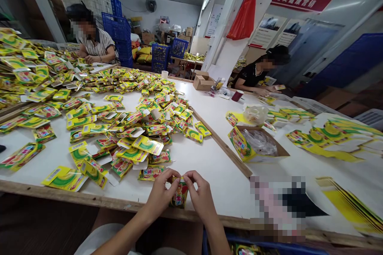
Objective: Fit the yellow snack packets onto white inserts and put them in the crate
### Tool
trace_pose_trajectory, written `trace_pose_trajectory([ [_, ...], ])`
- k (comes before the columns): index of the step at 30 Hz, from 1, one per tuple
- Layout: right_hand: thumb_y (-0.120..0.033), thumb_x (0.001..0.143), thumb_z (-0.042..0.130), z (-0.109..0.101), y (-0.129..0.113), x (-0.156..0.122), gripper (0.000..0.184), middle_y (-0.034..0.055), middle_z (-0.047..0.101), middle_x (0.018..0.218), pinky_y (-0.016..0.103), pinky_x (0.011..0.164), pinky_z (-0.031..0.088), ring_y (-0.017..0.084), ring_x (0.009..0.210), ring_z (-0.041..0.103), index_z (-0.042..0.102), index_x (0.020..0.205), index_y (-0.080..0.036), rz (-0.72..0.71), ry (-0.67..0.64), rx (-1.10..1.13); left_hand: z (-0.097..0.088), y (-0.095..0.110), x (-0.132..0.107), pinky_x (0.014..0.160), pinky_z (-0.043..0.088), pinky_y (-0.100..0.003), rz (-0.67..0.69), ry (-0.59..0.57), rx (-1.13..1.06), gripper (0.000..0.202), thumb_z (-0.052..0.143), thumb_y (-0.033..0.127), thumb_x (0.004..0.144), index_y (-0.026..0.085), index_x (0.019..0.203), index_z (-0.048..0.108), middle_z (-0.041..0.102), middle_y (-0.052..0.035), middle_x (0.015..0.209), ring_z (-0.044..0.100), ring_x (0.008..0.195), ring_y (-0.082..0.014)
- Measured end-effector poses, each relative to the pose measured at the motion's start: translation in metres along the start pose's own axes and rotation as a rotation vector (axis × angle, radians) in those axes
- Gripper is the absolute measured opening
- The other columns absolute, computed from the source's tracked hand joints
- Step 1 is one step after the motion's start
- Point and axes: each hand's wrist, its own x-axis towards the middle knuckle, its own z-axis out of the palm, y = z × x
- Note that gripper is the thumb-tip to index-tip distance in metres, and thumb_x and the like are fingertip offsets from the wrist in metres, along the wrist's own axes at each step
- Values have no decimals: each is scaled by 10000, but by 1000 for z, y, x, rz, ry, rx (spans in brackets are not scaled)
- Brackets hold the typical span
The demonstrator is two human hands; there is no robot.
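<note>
A small printed carton (180,196) in yellow, green and red stands at the table's front edge between my hands. My left hand (164,189) pinches its upper left corner with thumb and finger. On the other side, my right hand (198,192) has thumb and fingertips closed on the upper right corner. The top edge of the carton is partly hidden by my fingertips. Just beyond my hands, a large heap of similar flat cartons (140,144) spreads over the white table (206,167).
A wooden strip (223,143) divides the tabletop. To its right are an open box of clear plastic bags (257,143) and stacked yellow card sheets (348,203). Below the edge sits a blue crate (275,245). Co-workers sit at the far left (100,44) and far right (251,73).
</note>
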Motion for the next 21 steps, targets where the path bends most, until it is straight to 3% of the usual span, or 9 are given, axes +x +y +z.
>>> trace_pose_trajectory([
  [5,-302,897,544,6,12,-14,143,38,676,852,276,759,479,195,832,629,637,870,-197,-20,36,133,-3,-5,-5,721,455,-277,15,-40,-59,141,526,236,896,189,881,658,634,-34,833,589,802,-180],
  [10,-281,870,574,24,20,-29,171,48,682,949,281,773,517,198,882,650,620,1017,-208,-2,60,244,-7,-9,-10,772,487,-297,62,-82,-59,144,557,209,882,210,932,692,650,-41,854,609,847,-189],
  [13,-307,882,539,18,16,-34,170,48,693,937,282,784,522,199,882,654,641,977,-212,-16,133,189,-11,-9,-15,837,498,-319,78,-110,29,192,533,225,901,232,1044,661,669,-54,958,619,928,-199],
  [15,-356,881,526,-5,16,-43,204,46,701,912,278,771,527,202,857,658,662,933,-214,5,241,96,-18,-13,-21,921,480,-357,82,-110,148,293,525,245,906,247,1193,580,652,-72,1116,595,1053,-220],
  [17,-427,858,540,-44,20,-57,254,47,707,876,268,734,534,208,822,660,680,882,-216,66,347,-24,-28,-21,-25,995,438,-408,87,-91,305,393,525,244,897,251,1289,501,599,-91,1246,536,1170,-249],
  [19,-496,800,591,-87,27,-76,293,51,715,822,259,689,543,220,791,666,699,811,-224,139,357,-146,-36,-32,-27,1029,398,-461,81,-68,476,441,525,204,871,240,1309,484,562,-110,1297,487,1229,-282],
  [21,-537,725,651,-120,32,-92,301,63,723,788,259,636,548,237,761,672,712,748,-243,199,283,-246,-40,-42,-26,1037,366,-499,54,-55,630,503,522,125,817,219,1310,483,529,-130,1331,449,1261,-309],
])
